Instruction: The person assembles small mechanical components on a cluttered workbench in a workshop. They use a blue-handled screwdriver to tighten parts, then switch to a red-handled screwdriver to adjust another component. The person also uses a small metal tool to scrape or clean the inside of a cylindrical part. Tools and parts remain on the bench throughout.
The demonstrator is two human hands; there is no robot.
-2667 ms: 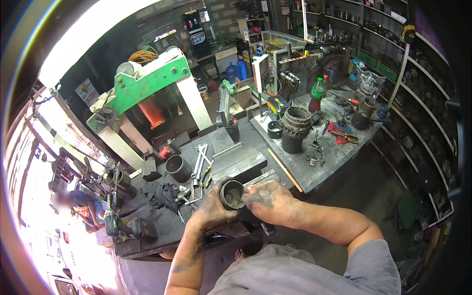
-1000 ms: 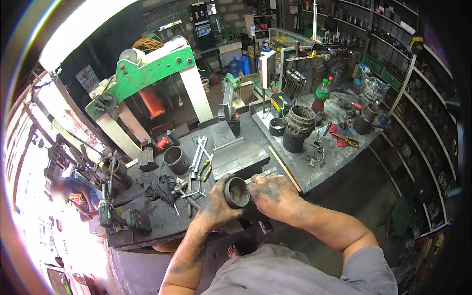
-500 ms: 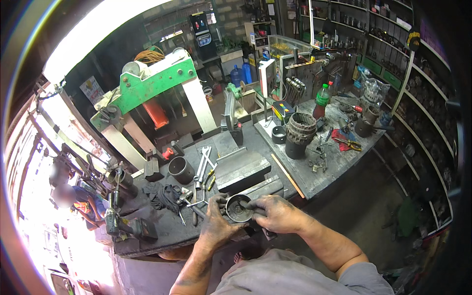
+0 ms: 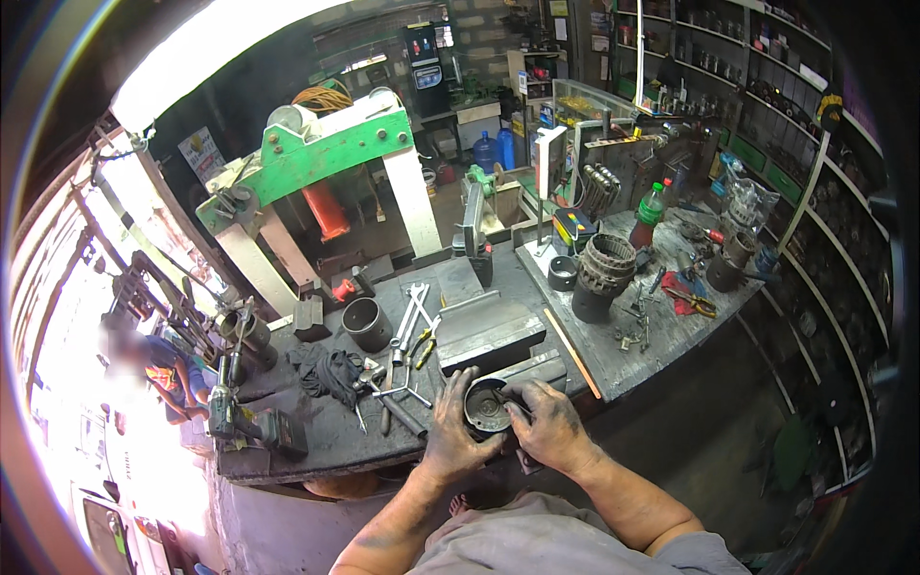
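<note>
A round, hollow metal cup (image 4: 487,412) with a dark, greasy inside is held up in front of my body, at the near edge of the bench vise (image 4: 491,331). My left hand (image 4: 450,436) wraps round its left side, the thumb along the lower rim. On the right side, the fingers of my right hand (image 4: 554,426) are bent and pressed to the rim, with fingertips reaching over the inside. Whether a small thing sits between those fingertips cannot be made out. Both hands are blackened. Left of the vise lie wrenches (image 4: 407,321), yellow-handled pliers (image 4: 426,345) and a T-shaped tool (image 4: 404,391).
A cordless impact driver (image 4: 251,422), a black rag (image 4: 328,374) and a metal ring (image 4: 366,324) are on the left bench. A green press frame (image 4: 331,144) rises behind. A ribbed gear drum (image 4: 602,273), bottle (image 4: 649,213) and red cloth (image 4: 682,292) stand right. Someone sits far left.
The whole view has shifted, so the bench appears further right. My right hand has turned and closed in on the cup's rim, and the cup's opening now faces up more fully.
</note>
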